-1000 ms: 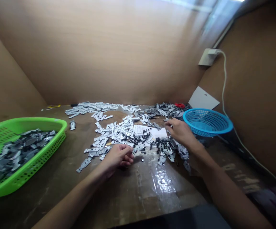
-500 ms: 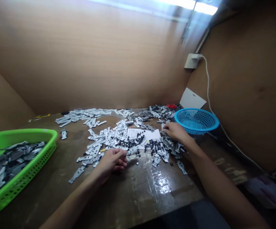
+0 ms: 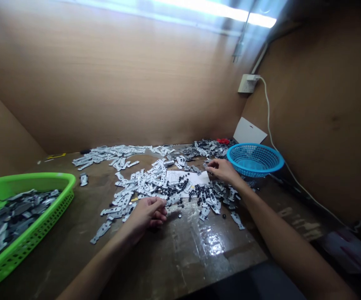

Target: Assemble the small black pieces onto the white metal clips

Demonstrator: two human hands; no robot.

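On the bench (image 3: 64, 225) I see a green basket (image 3: 43, 227) left, a blue basket (image 3: 255, 172) right. My left hand (image 3: 149, 212) has curled fingers; my right hand's (image 3: 225, 171) are nearly together. I can't tell what either holds. White parts (image 3: 139, 183) and small black pieces (image 3: 203, 191) lie just beyond the left.

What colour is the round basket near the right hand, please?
The round basket is blue, seen best in the head view.

Both hands (image 3: 150, 211) (image 3: 224, 170) are near pale pieces (image 3: 150, 181), between a green basket (image 3: 53, 214) and blue basket (image 3: 255, 169).
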